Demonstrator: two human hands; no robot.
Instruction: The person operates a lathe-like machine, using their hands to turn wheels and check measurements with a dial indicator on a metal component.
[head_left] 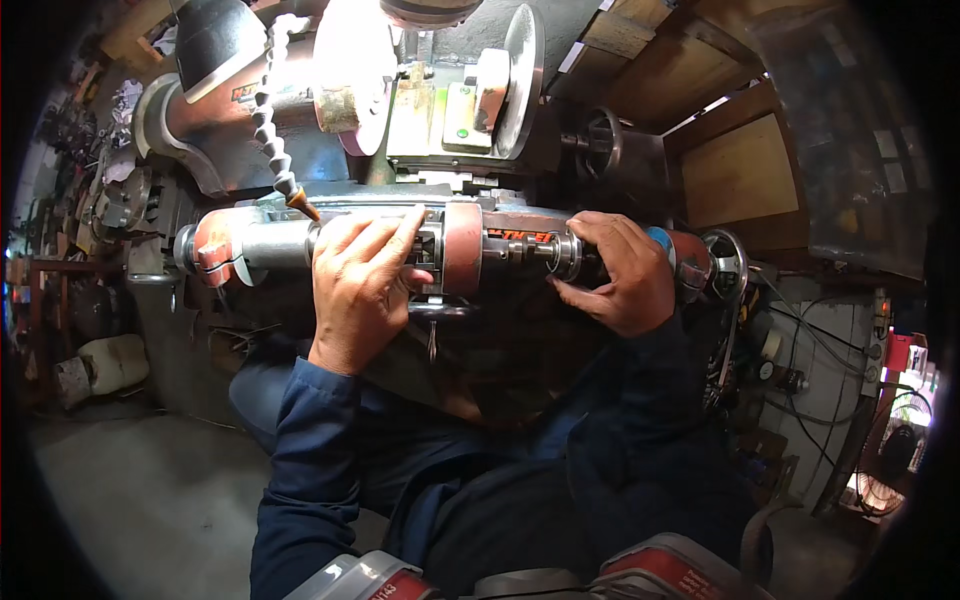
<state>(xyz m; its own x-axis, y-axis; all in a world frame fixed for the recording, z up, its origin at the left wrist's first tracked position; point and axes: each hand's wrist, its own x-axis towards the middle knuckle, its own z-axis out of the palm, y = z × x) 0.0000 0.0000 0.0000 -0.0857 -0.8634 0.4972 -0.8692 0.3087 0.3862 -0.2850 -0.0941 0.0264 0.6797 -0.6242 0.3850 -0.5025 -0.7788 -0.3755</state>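
A stepped metal shaft point(517, 248) lies level across the machine in front of me, passing through a red ring-shaped holder point(463, 250). My left hand point(358, 278) is closed over the metalwork just left of that ring, its fingertips reaching toward the ring; what lies under the palm is hidden. At the shaft's right end, my right hand point(630, 275) curls thumb and fingers around a shiny round metal collar point(566, 256). Left of my left hand, a smooth metal cylinder point(280, 248) runs into a red clamp point(215, 247).
A segmented coolant hose point(265, 115) with an orange nozzle point(300, 203) points down beside my left hand. Behind stand a brightly lit grinding wheel point(352, 75) and a metal disc point(525, 80). A handwheel point(728, 265) sits at right. A lamp point(215, 45) hangs upper left.
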